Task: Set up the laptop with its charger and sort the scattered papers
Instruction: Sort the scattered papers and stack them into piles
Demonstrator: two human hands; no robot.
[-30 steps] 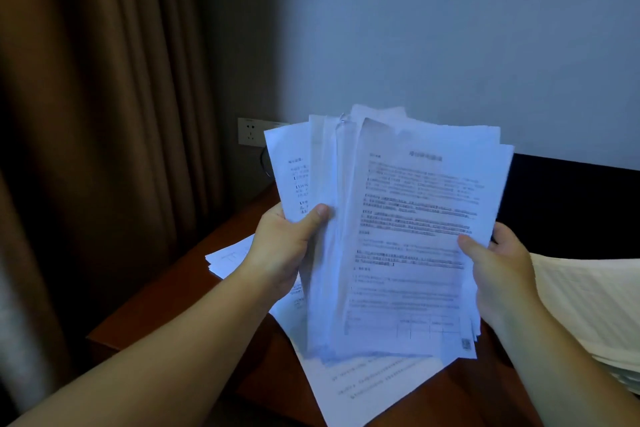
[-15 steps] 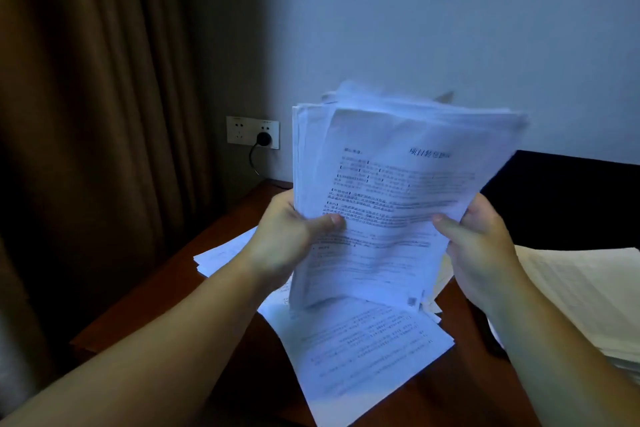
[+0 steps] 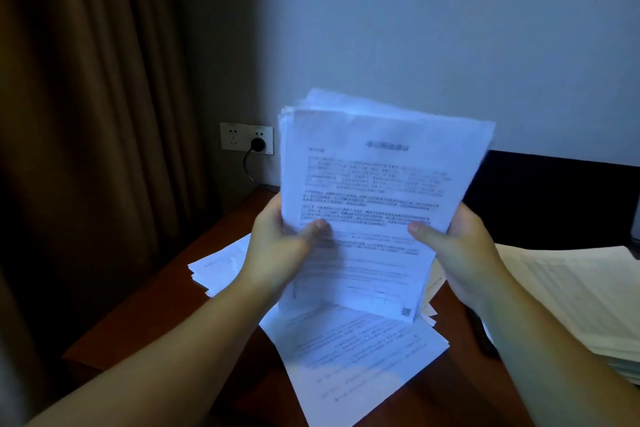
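Note:
I hold a thick stack of printed white papers [image 3: 374,191] upright above the desk. My left hand [image 3: 280,246] grips its left edge with the thumb on the front page. My right hand [image 3: 460,246] grips the right edge the same way. Under the stack, loose printed sheets [image 3: 353,354] lie on the reddish-brown wooden desk [image 3: 166,305]. More sheets [image 3: 221,263] lie fanned at the left. A black plug with its cable [image 3: 258,144] sits in the wall socket [image 3: 235,139] behind the desk. No laptop is in view.
A second, cream-coloured pile of papers [image 3: 581,302] lies at the right edge of the desk. A brown curtain [image 3: 86,114] hangs at the left, close to the desk's corner. A dark panel [image 3: 554,198] runs along the wall at the back right.
The fanned sheets in my hands have been gathered into a squarer stack, and the stack has dropped lower towards the desk. Both hands kept their hold on its edges.

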